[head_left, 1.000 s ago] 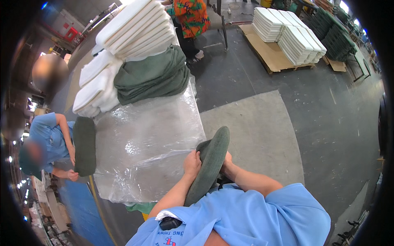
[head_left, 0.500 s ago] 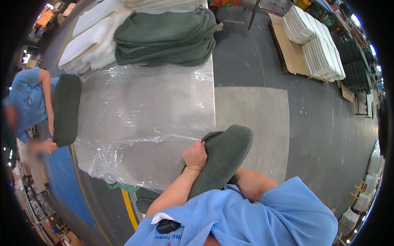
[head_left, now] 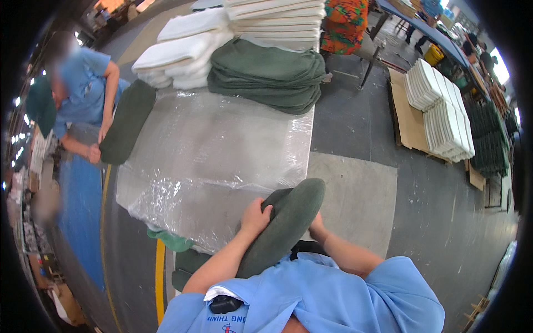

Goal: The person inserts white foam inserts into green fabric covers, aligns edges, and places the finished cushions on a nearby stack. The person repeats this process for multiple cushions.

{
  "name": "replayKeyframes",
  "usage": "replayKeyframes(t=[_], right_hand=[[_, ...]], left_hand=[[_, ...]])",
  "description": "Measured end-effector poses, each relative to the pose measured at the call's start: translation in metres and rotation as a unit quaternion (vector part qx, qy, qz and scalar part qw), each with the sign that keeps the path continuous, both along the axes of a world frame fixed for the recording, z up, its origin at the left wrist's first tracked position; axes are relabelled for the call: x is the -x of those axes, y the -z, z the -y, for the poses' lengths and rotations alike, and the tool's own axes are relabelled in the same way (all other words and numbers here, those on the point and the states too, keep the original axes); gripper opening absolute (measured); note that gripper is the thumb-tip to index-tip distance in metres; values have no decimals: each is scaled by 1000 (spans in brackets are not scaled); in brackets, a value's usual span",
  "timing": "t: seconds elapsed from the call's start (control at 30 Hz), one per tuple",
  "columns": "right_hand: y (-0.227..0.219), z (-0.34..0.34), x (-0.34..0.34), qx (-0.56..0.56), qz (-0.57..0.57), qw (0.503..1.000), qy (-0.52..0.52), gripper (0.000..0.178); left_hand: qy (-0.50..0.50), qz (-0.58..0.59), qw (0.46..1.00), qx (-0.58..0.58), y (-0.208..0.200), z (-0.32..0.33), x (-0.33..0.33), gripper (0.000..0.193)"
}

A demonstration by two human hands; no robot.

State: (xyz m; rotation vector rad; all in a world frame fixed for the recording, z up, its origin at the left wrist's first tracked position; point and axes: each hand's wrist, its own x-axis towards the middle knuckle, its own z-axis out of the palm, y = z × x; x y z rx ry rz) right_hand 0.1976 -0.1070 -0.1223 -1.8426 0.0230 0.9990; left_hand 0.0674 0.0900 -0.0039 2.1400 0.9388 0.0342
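Note:
A long dark green cushion (head_left: 293, 225) with rounded ends stands tilted in front of my body, off the near right corner of the wrapped table (head_left: 222, 144). My left hand (head_left: 256, 219) is closed on its left side, where a fold of the green fabric shows near the fingers. At the cushion's right edge is my right hand (head_left: 318, 226), holding it from the side and behind; most of its fingers are hidden by the cushion. Clear plastic film covers the tabletop.
Stacked green cushions (head_left: 266, 72) and white pads (head_left: 186, 47) lie at the table's far end. A co-worker (head_left: 83, 89) at the left holds another green cushion (head_left: 129, 122). White stacks (head_left: 438, 111) stand on a cardboard-covered pallet at the right. A yellow line (head_left: 160, 277) marks the floor.
My view has shifted, bringing more of the far end into sight. My right hand now shows at the cushion's edge; before, it was hidden. The cushion looks turned more edge-on.

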Motion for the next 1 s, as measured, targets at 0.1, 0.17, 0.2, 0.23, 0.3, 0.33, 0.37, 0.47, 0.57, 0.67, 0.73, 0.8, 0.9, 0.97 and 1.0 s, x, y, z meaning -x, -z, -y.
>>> replayKeyframes(t=[0.1, 0.17, 0.2, 0.23, 0.3, 0.33, 0.37, 0.47, 0.57, 0.67, 0.73, 0.8, 0.9, 0.97, 1.0], right_hand=[[-64, 7, -89, 51, -80, 994, 53, 36], [-112, 3, -138, 13, -15, 1000, 23, 43], [-145, -10, -150, -3, 35, 999, -28, 46], [-170, -22, -156, -21, 115, 984, -131, 47], [-212, -50, -153, -65, 261, 902, -337, 49], [-237, -65, -138, -16, 234, 852, -468, 49], [-266, -82, -118, 33, 208, 781, -588, 49], [-276, -87, -93, 77, 221, 608, -759, 52], [-260, -71, -80, 66, 225, 548, -803, 58], [-234, -65, -71, 54, 212, 542, -812, 64], [-215, -66, -69, 49, 207, 547, -810, 66], [-197, -71, -71, 47, 202, 559, -803, 66], [-183, -84, -75, 52, 181, 563, -805, 65], [-172, -87, -76, 33, 185, 586, -788, 62], [-168, -88, -78, 24, 187, 597, -780, 61]], left_hand=[[18, -126, 986, 109, 1, -23, 38, 49], [46, -172, 970, 163, 6, -33, 61, 53], [36, -170, 974, 149, 8, -31, 70, 51], [35, -164, 976, 137, 7, -27, 75, 49], [39, -170, 985, 3, 4, -14, 80, 41], [21, -189, 981, -22, 3, -7, 82, 40], [5, -207, 977, -48, 1, -5, 81, 38], [-18, -186, 979, -87, -22, 1, 75, 37], [80, -128, 986, 71, -66, 1, 77, 47], [163, -137, 962, 173, -67, 27, 98, 59], [184, -171, 950, 187, -61, 37, 104, 65], [195, -208, 939, 194, -55, 30, 98, 69], [174, -208, 942, 199, -45, 28, 99, 67], [165, -207, 943, 203, -39, 25, 100, 66], [161, -203, 943, 208, -36, 23, 100, 66]])
